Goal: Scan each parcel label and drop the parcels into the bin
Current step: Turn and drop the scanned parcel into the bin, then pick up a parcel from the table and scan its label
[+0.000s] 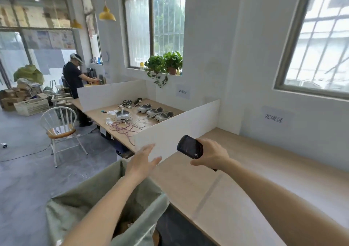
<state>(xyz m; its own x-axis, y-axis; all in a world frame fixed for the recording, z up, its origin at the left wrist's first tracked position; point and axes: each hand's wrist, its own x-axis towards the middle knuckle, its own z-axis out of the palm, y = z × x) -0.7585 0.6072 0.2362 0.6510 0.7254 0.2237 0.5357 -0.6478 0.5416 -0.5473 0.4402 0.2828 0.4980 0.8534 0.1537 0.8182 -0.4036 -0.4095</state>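
Left hand (140, 161) is empty, fingers spread wide, palm down, hovering over the far rim of the bin (75, 204). Right hand (211, 156) grips a dark handheld scanner (189, 146), screen end tilted up and left toward the white divider (177, 130), long axis running roughly left-right across the hand.

Bin is a green-lined sack, mouth open, sitting just below and left of the wooden counter (245, 179), directly under the left forearm. Brownish parcels (125, 225) show dimly inside it; can't tell how many.

No parcel visible on the counter in front, so the next one to scan can't be located from here. Likely the left hand goes for it, being free and the scanner hand being occupied. Counter stretch by the hands is bare; only the divider stands close ahead.

Beyond the divider: headsets (151, 111) and cables on another desk, white chair (60, 126), a person (73, 77) working far back.
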